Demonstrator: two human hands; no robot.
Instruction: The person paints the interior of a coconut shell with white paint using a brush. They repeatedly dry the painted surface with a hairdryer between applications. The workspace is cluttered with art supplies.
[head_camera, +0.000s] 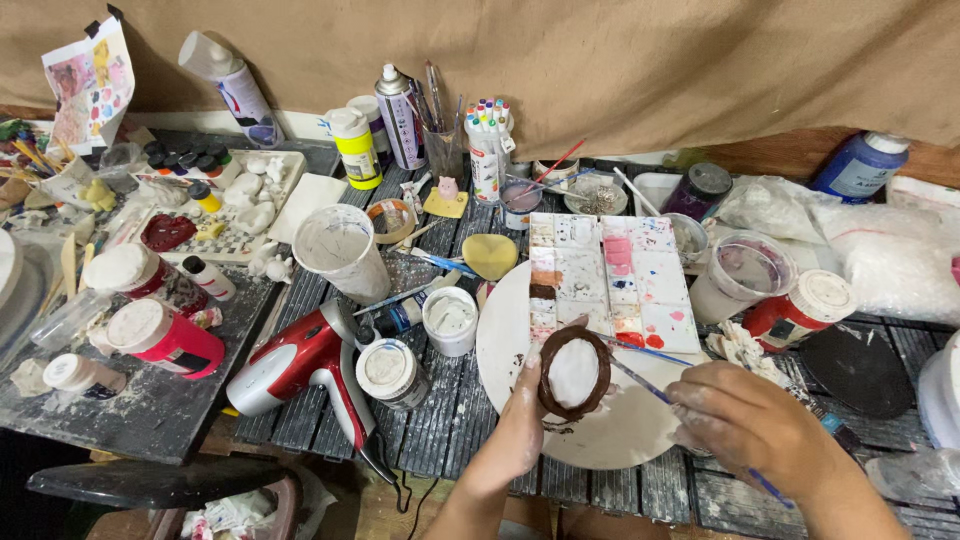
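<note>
1. Hands come first, low in the frame. The left hand rises from the bottom centre, forearm angled up and to the right, and its fingers pinch the left rim of a small oval piece, brown at the edge and white inside. It is held tilted face-up, seemingly so the painted face stays open to the brush.

2. The right hand lies at lower right, knuckles up, wrist bent inward. Its fingers are curled narrow around a blue brush, which slants up and left so that its tip meets the piece's right rim.

3. The piece hovers over a round white plate, smeared with brown, which probably catches drips.

4. Just beyond, a white palette with pink, red and brown wells rests partly on the plate's upper edge, within short reach of the brush.

5. Left of centre, a red hair dryer lies on its side on the slatted table, near small white jars.

6. Right of the palette stand a red jar and a clear cup.

7. Farthest back, in the upper middle, bottles, a spray can and a cup of markers stand upright against a tan cloth, out of the way.
</note>
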